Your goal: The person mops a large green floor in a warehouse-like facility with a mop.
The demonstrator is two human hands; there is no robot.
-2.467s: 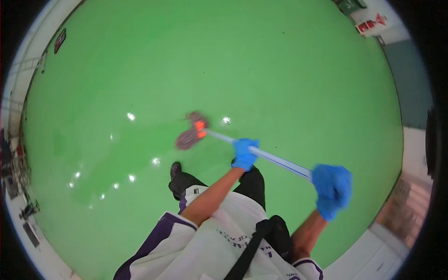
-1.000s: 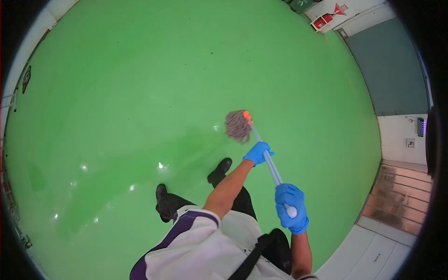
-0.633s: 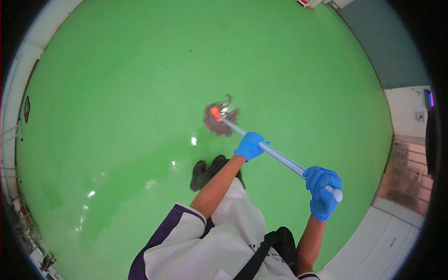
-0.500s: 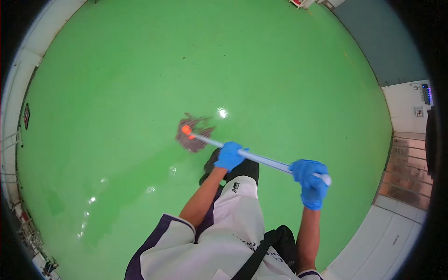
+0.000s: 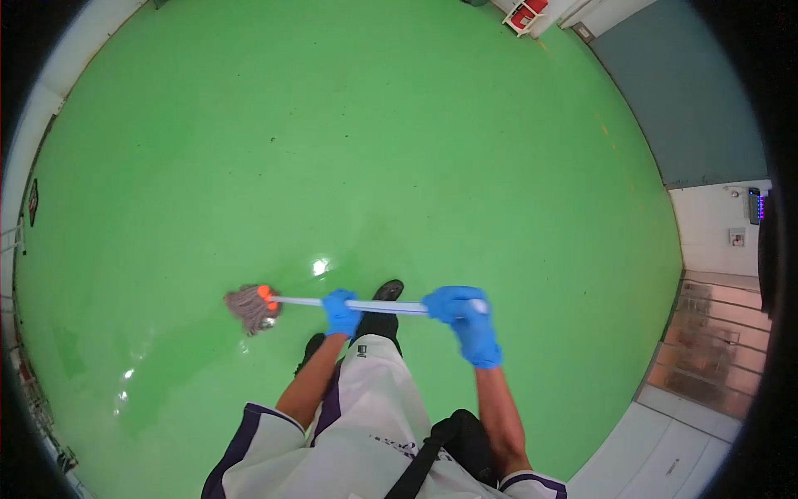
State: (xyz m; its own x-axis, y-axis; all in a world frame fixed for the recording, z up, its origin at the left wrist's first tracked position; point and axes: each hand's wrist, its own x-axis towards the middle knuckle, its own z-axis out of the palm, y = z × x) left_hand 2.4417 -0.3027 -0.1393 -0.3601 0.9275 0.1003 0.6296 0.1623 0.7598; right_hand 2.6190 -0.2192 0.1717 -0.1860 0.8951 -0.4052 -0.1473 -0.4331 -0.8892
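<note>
Both left hand (image 5: 339, 313) and right hand (image 5: 464, 320) grip my mop handle (image 5: 382, 306).
Floor (image 5: 416, 150) gleams wet at nine o'clock; twelve seemingly unmopped.

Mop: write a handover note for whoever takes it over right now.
The left hand, in a blue glove, is shut on the mop handle near its middle.
The right hand, also gloved, is shut on its top end.
The mop head is on the green floor, out to the person's left.
Done: a darker, shiny wet patch around the mop head and shoes.
Left: the wide floor ahead looks matt, likely unmopped.
</note>
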